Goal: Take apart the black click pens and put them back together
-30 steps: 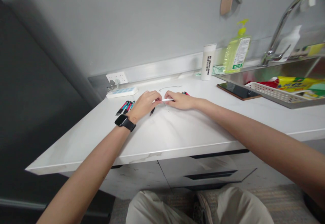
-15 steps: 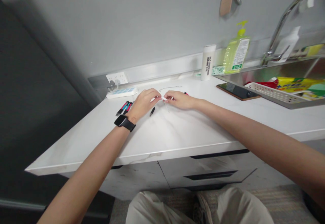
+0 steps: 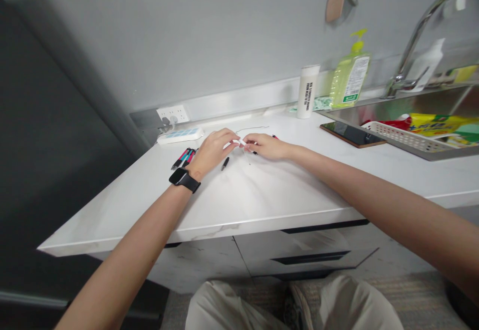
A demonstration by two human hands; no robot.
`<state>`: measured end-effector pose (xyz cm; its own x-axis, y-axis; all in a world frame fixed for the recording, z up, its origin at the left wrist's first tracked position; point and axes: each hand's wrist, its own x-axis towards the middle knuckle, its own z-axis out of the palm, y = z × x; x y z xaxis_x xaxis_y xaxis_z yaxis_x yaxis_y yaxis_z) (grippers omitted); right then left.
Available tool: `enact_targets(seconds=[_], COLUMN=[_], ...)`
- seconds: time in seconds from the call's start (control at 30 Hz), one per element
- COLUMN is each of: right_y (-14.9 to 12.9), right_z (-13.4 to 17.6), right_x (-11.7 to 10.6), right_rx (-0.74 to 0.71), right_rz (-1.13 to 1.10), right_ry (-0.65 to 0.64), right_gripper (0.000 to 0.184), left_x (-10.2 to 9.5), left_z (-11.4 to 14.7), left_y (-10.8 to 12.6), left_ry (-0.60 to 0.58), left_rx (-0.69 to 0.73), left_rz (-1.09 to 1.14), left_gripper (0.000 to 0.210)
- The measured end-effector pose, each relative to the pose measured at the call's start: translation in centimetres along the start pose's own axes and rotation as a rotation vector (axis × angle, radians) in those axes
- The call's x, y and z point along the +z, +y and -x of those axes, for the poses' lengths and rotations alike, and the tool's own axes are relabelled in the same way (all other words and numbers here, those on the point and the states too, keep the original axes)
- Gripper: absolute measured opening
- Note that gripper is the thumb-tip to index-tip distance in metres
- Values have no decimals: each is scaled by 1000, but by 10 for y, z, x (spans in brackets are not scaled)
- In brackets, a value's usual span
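Observation:
Over the countertop (image 3: 209, 205), my left hand (image 3: 215, 150) and my right hand (image 3: 266, 146) meet with fingertips pinched on a small white tube-like piece (image 3: 242, 142). Its exact kind is hard to make out. Beneath it a thin, pale stick (image 3: 247, 158) slants down between the hands. A small black tip (image 3: 255, 153) shows under my right fingers. Near my left thumb lies a short black pen part (image 3: 225, 164). Several pens (image 3: 182, 159) with pink, teal and black bodies rest beside my left wrist. Behind my right hand, something pink-red (image 3: 275, 137) is mostly hidden.
A thin wire-like strand (image 3: 254, 129) lies behind the hands. A power strip (image 3: 180, 136) sits at the back left. To the right are a white bottle (image 3: 307, 95), a yellow-green pump bottle (image 3: 348, 80), a phone (image 3: 352, 134) and a sink (image 3: 445, 154) with a white basket (image 3: 406, 137).
The fingers have shifted slightly around the white piece, and more of it shows. A black tip now appears under my right fingers. Both arms stay nearly in place.

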<state>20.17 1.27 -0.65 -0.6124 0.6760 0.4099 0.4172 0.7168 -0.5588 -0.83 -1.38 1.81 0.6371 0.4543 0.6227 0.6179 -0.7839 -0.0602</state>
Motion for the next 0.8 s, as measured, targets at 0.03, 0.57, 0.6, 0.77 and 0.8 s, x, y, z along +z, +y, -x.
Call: enact_targets(seconds=[0.03,0.57,0.6,0.77,0.8], right_y=[0,-2,-2,-4,-4], right_z=[0,0,0,1,2], right_x=[0,0,0,-2,-2], right_rx=[10,57,55,88,97], right_rz=[-8,-46,-43,-24,-32], right_ry=[1,-13,-14,3,7], right_gripper=[20,18,18,17,18], left_x=[0,-1,-1,0,1], left_z=[0,0,0,3,4], left_y=[0,3,3,4,3], left_ry=[1,-27,-37,-224,-283], left_rx=[-1,-28,-39,-146,-177], left_rz=[0,11,-3,-142,-168], left_gripper=[21,22,24,26,23])
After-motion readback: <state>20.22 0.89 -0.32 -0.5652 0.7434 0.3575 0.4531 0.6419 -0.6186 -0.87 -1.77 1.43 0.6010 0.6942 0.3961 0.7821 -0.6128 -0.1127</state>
